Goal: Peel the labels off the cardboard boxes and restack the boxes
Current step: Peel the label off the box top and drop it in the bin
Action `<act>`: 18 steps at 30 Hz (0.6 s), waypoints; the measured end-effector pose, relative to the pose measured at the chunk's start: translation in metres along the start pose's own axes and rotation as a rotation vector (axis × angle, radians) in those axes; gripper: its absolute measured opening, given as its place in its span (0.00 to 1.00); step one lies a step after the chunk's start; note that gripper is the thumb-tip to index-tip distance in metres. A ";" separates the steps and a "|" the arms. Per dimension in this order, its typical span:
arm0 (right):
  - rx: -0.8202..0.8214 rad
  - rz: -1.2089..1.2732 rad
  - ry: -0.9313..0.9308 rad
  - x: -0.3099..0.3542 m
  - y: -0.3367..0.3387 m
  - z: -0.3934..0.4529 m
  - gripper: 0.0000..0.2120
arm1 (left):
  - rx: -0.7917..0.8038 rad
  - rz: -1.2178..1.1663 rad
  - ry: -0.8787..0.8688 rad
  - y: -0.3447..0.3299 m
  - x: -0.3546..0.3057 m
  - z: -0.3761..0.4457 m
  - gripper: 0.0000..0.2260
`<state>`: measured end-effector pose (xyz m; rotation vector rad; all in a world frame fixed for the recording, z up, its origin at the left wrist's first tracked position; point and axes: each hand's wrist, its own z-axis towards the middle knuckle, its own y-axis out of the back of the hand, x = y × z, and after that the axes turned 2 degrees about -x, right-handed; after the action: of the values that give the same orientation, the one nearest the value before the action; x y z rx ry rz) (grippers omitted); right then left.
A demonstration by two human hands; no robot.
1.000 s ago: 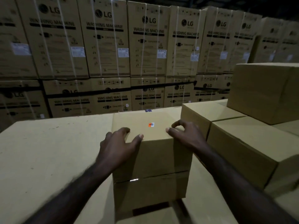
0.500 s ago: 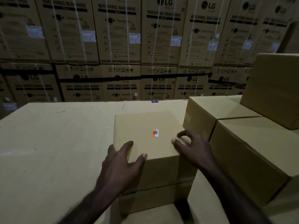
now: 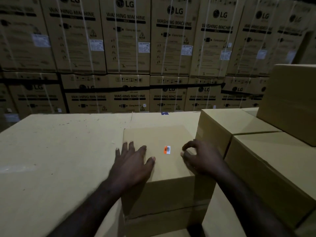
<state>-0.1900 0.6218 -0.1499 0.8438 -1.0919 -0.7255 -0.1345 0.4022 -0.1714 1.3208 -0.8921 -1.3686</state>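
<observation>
Left hand (image 3: 132,162): flat on box (image 3: 159,168), fingers straight, spread | Right hand (image 3: 201,157): fingers curled, empty, just right of label (image 3: 167,149) at box-top centre | Risk: small label may tear if its edge lifts poorly.

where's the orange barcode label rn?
Head view, centre: the orange barcode label sits on top of the small box, between the left hand and right hand.

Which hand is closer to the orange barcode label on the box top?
Right, narrowly. The right hand hovers just right of the orange barcode label; the left hand lies flat to its left.
</observation>
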 end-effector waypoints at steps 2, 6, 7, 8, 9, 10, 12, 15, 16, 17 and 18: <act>0.016 0.017 0.044 0.006 -0.003 0.012 0.12 | 0.018 0.018 -0.017 -0.003 -0.006 0.005 0.27; 0.032 0.154 0.035 0.012 -0.016 0.031 0.11 | 0.038 0.033 -0.012 -0.008 -0.007 0.003 0.28; 0.025 0.186 0.022 0.013 -0.017 0.035 0.13 | 0.043 0.036 -0.012 -0.008 -0.005 0.001 0.28; 0.028 0.216 0.003 0.014 -0.018 0.040 0.16 | 0.047 0.038 -0.015 -0.008 -0.004 -0.001 0.28; 0.051 0.244 -0.026 0.015 -0.018 0.045 0.19 | 0.051 0.041 -0.018 -0.008 -0.003 -0.002 0.28; 0.089 0.268 -0.064 0.016 -0.017 0.051 0.22 | 0.054 0.044 -0.021 -0.007 -0.004 -0.002 0.28; 0.156 0.297 -0.134 0.018 -0.013 0.063 0.27 | 0.059 0.048 -0.019 -0.007 -0.005 -0.002 0.28; 0.198 0.312 -0.180 0.018 -0.011 0.074 0.28 | 0.065 0.054 -0.014 -0.006 -0.006 -0.003 0.28; 0.203 0.312 -0.180 0.017 -0.012 0.076 0.29 | 0.064 0.057 -0.014 -0.005 -0.006 -0.003 0.28; 0.207 0.314 -0.177 0.016 -0.013 0.076 0.29 | 0.064 0.058 -0.014 -0.005 -0.006 -0.003 0.28; 0.212 0.317 -0.173 0.015 -0.014 0.077 0.29 | 0.065 0.057 -0.015 -0.004 -0.006 -0.003 0.28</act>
<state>-0.2594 0.5849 -0.1380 0.7711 -1.4384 -0.4272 -0.1326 0.4097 -0.1745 1.3262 -0.9841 -1.3167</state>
